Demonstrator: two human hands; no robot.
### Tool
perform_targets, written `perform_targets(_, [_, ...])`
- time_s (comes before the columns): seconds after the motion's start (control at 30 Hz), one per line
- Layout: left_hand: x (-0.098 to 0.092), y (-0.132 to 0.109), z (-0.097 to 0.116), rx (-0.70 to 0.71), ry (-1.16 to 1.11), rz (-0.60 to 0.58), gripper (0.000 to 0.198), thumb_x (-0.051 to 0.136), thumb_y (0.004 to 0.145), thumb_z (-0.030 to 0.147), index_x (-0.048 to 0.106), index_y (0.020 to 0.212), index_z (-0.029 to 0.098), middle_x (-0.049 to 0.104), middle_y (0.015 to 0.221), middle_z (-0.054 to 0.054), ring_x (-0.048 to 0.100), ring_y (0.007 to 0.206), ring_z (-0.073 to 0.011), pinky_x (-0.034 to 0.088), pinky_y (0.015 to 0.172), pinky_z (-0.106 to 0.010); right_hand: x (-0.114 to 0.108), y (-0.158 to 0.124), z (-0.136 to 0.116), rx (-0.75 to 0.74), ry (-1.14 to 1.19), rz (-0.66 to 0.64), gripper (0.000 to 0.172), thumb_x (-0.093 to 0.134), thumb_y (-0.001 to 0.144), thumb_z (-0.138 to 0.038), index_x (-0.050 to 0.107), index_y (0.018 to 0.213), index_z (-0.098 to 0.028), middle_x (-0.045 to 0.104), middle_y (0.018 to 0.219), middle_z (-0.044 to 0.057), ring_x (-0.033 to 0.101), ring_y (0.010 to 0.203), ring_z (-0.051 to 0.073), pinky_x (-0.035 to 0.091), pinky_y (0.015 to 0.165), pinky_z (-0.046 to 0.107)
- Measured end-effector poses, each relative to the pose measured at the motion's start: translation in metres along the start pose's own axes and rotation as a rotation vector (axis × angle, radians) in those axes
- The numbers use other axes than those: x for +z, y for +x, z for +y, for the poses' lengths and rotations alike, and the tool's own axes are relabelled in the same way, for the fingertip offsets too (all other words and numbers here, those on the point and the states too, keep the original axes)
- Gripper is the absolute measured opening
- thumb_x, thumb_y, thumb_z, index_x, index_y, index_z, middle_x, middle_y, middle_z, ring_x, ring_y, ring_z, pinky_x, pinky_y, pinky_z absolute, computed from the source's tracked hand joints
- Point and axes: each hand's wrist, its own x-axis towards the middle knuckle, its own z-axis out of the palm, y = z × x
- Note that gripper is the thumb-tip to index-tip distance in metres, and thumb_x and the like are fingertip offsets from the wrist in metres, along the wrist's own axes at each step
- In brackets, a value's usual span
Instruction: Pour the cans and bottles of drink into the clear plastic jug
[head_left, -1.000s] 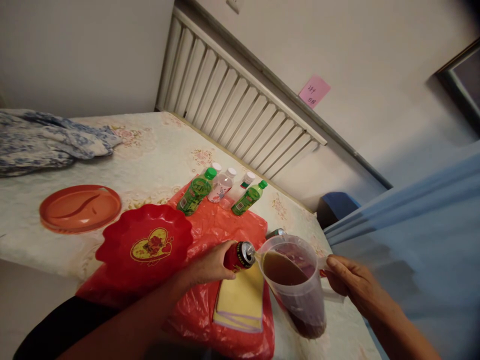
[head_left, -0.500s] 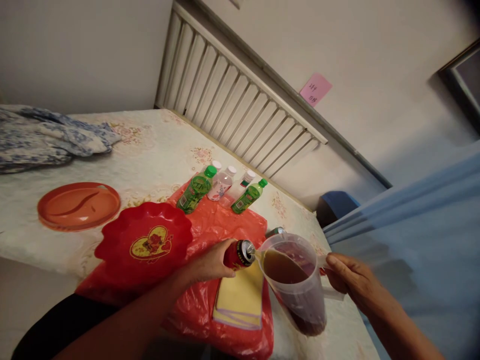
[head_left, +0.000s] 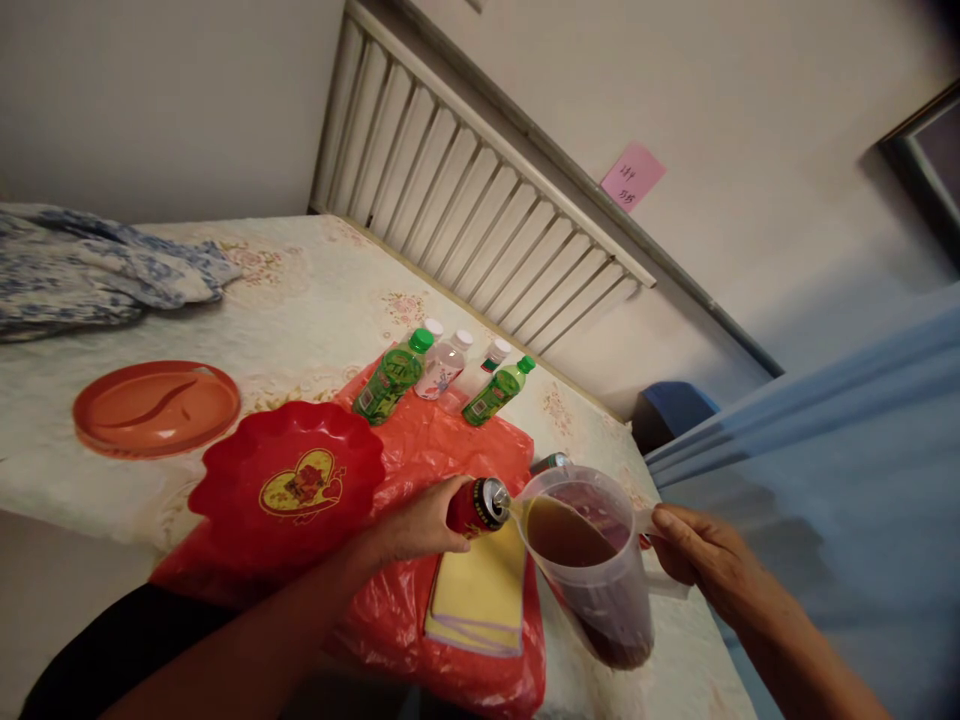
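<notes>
- One left hand (head_left: 429,525) grips a red-and-black drink can (head_left: 472,510), its mouth facing the spout (head_left: 517,508).
- Apart from it, the right hand (head_left: 694,552) clasps the translucent pitcher (head_left: 600,600), tilted, seemingly so spout and can align.
- Yellow cloth (head_left: 480,595) lies below, between both.

Five bottles (head_left: 446,375) stand near the table's (head_left: 292,310) back edge, by the radiator (head_left: 450,200). A dish (head_left: 292,485) overlaps a red bag (head_left: 461,447) carrying a yellow cloth (head_left: 480,598). An orange plate (head_left: 157,410) lies toward the front edge. Past the right edge hangs a blue curtain (head_left: 847,480); a pink note (head_left: 634,177) marks the wall.
</notes>
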Motion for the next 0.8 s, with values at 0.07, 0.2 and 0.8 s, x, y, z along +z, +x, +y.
perform_targets(0.07, [-0.0001,-0.0001,0.0031,0.005,0.006,0.006,0.068,0.073,0.058,0.014,0.055,0.123,0.023,0.065,0.118,-0.003,0.061,0.107,-0.0251,0.048,0.091,-0.032,-0.0001,-0.0001,-0.0008,-0.002,-0.005,-0.003,0.059,0.048,0.082,-0.074,0.041,0.057,-0.021,0.027,0.053,-0.006,0.020,0.051,0.010,0.016,0.050,0.027])
perform_targets(0.2, [-0.0003,0.0005,0.0061,0.008,0.013,0.010,0.065,0.073,0.058,0.014,0.056,0.121,0.022,0.066,0.116,-0.003,0.061,0.105,-0.0246,0.049,0.089,-0.031,-0.0001,0.0005,-0.0017,-0.003,-0.019,-0.005,0.058,0.047,0.083,-0.073,0.042,0.058,-0.021,0.027,0.053,-0.006,0.020,0.051,0.010,0.017,0.050,0.028])
perform_targets(0.8, [0.0007,0.0019,0.0002,-0.005,0.025,0.020,0.074,0.074,0.056,0.013,0.053,0.126,0.023,0.062,0.126,-0.004,0.059,0.113,-0.0268,0.046,0.097,-0.034,-0.0017,0.0008,-0.0034,0.014,-0.079,-0.032,0.062,0.044,0.079,-0.079,0.039,0.058,-0.021,0.027,0.053,-0.006,0.020,0.051,0.010,0.017,0.049,0.026])
